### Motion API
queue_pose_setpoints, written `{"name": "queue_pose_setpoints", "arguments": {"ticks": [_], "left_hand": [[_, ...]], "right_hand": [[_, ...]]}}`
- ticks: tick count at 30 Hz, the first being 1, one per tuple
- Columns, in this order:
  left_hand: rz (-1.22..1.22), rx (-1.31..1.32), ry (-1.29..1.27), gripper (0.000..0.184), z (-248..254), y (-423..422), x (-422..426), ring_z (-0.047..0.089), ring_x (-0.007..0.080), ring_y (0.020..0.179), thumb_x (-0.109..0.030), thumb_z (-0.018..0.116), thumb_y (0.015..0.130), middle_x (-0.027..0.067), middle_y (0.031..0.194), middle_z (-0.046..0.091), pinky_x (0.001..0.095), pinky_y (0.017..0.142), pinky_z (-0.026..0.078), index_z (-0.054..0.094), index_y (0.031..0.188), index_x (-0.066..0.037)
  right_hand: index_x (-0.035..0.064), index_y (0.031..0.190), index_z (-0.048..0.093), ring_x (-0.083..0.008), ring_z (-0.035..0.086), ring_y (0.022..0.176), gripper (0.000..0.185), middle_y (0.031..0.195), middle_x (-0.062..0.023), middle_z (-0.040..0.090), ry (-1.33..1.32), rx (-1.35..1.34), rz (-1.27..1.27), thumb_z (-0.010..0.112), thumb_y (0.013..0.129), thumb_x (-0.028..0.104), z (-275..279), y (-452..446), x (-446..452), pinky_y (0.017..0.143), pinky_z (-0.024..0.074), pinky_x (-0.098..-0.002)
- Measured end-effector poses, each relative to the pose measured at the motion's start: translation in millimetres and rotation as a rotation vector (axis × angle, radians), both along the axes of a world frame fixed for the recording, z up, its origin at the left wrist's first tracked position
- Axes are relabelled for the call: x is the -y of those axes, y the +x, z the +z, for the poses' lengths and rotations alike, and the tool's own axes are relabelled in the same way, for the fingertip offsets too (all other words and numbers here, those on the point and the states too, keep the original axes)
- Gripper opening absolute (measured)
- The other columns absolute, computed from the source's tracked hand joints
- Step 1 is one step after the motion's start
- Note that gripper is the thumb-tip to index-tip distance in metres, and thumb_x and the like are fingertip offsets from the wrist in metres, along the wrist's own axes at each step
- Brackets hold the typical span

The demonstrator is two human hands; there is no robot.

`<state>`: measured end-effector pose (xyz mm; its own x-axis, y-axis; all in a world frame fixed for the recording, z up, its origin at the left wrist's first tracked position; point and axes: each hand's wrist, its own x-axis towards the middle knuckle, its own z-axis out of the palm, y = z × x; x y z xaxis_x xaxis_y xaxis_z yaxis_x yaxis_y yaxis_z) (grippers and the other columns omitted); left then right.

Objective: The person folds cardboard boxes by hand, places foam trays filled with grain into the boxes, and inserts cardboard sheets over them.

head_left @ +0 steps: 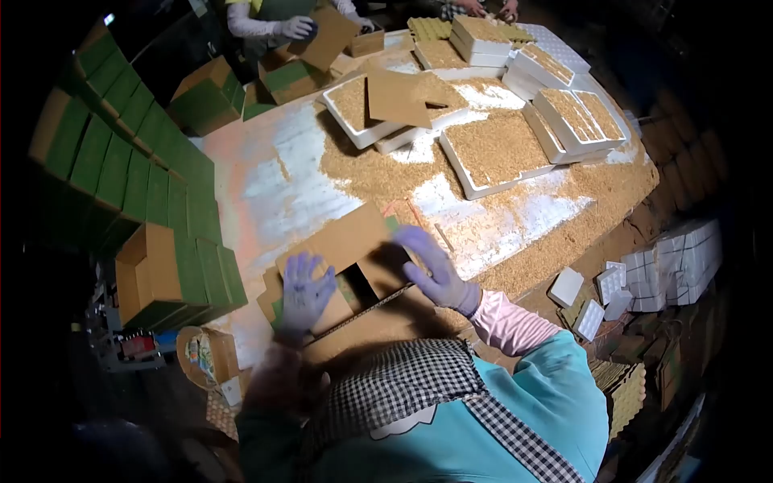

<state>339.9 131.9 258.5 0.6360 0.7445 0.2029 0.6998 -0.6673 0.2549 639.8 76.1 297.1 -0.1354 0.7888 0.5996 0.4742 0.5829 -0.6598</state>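
A brown cardboard box (342, 238) with its flaps partly folded lies at the near edge of the table, right in front of me. A dark gap shows between its flaps, and bits of green print show at its sides. My left hand (305, 291), in a pale glove, rests on the left flap with its fingers spread. Over the box's right end is my right hand (437, 271), also gloved, its fingers apart and thumb stretched toward the gap. Whether the right fingertips touch the cardboard I cannot tell.
White foam trays (475, 191) filled with sawdust-like material stand at the back right. A loose cardboard sheet (394, 98) lies across one. Stacked green boxes (121, 173) line the left. Across the table, a co-worker's gloved hand (296, 28) is near another carton. Loose shavings (555, 249) cover the right edge.
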Motion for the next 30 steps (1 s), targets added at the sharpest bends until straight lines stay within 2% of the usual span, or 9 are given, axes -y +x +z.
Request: {"name": "queue_pose_setpoints", "arguments": {"ticks": [3,7,10,17,18,22,25,28,30], "left_hand": [[0.015,0.074,-0.311,0.046,5,4,-41,0.037,0.0388,0.13,-0.038,0.061,0.087,0.0153,0.134,0.048,0.0513,0.113,0.02,0.06,0.121,-0.006],[0.015,-0.093,0.048,0.065,11,11,7,0.031,0.041,0.134,-0.031,0.059,0.086,0.0206,0.136,0.046,0.0461,0.116,0.018,0.038,0.138,0.002],[0.168,0.479,-0.124,0.068,2,-35,10,0.042,0.0367,0.126,-0.039,0.064,0.085,0.0219,0.132,0.046,0.0469,0.106,0.035,0.041,0.136,-0.002],[0.626,1.1,-0.877,0.045,-119,-125,23,0.053,0.0148,0.098,-0.024,0.047,0.1,0.0109,0.113,0.057,0.0281,0.084,0.045,0.037,0.133,0.004],[0.458,0.603,-0.322,0.037,-86,-124,33,0.055,0.0182,0.099,-0.018,0.048,0.098,0.0126,0.113,0.056,0.0308,0.087,0.047,0.041,0.128,0.003],[0.672,1.124,-0.637,0.039,24,-57,34,0.059,0.0265,0.095,-0.005,0.052,0.086,0.0161,0.109,0.057,0.0366,0.085,0.049,0.043,0.123,0.003],[0.773,1.161,-0.669,0.049,-41,-95,23,0.059,0.0244,0.093,0.004,0.046,0.076,0.0162,0.105,0.058,0.0322,0.08,0.048,0.045,0.125,0.004],[0.826,1.149,-0.646,0.054,-75,-115,12,0.059,0.0219,0.092,0.004,0.043,0.074,0.0134,0.106,0.059,0.0297,0.079,0.048,0.045,0.128,0.004],[0.851,1.048,-0.63,0.053,-65,-104,-4,0.059,0.0214,0.091,0.004,0.044,0.075,0.0132,0.106,0.059,0.0294,0.079,0.048,0.046,0.127,0.004]], "right_hand": [[0.0027,0.145,0.029,-0.0432,0.037,0.13,0.072,0.139,-0.0271,0.041,-0.089,0.404,-0.145,0.059,0.09,0.037,-18,-12,-59,0.108,0.0314,-0.0475],[-0.0022,0.148,0.014,-0.0333,0.039,0.133,0.08,0.141,-0.0283,0.038,-0.6,-0.203,-0.18,0.05,0.095,0.046,-83,-13,-64,0.106,0.0352,-0.0381],[-0.0025,0.144,0.027,-0.0258,0.037,0.132,0.066,0.142,-0.0195,0.04,-0.97,-0.63,0.195,0.044,0.098,0.042,-91,-17,-21,0.109,0.0299,-0.0328],[-0.0002,0.137,0.037,-0.036,0.062,0.079,0.063,0.085,-0.0239,0.062,-0.443,0.057,0.335,0.059,0.089,0.034,39,-109,-40,0.073,0.0492,-0.0432],[-0.0009,0.133,0.041,-0.0348,0.062,0.083,0.056,0.088,-0.0203,0.063,-0.396,0.117,0.402,0.057,0.09,0.031,20,-134,-37,0.076,0.0483,-0.0413],[0.0032,0.111,0.061,-0.0345,0.064,0.086,0.033,0.092,-0.0214,0.065,-0.406,0.278,0.839,0.054,0.089,0.026,-68,-190,-19,0.076,0.0497,-0.044],[0.004,0.107,0.064,-0.031,0.064,0.08,0.028,0.093,-0.0162,0.066,-0.131,0.18,0.519,0.051,0.093,0.024,-91,-157,-43,0.075,0.0505,-0.0378],[0.0059,0.111,0.063,-0.0195,0.063,0.068,0.031,0.087,-0.01,0.066,-0.628,-0.465,-0.556,0.064,0.088,0.027,-15,23,-110,0.064,0.0494,-0.031],[-0.0023,0.125,0.043,-0.0274,0.059,0.088,0.051,0.11,-0.0192,0.053,-0.595,-0.294,-1.185,0.063,0.087,0.026,-108,149,-147,0.076,0.0489,-0.0349]]}}
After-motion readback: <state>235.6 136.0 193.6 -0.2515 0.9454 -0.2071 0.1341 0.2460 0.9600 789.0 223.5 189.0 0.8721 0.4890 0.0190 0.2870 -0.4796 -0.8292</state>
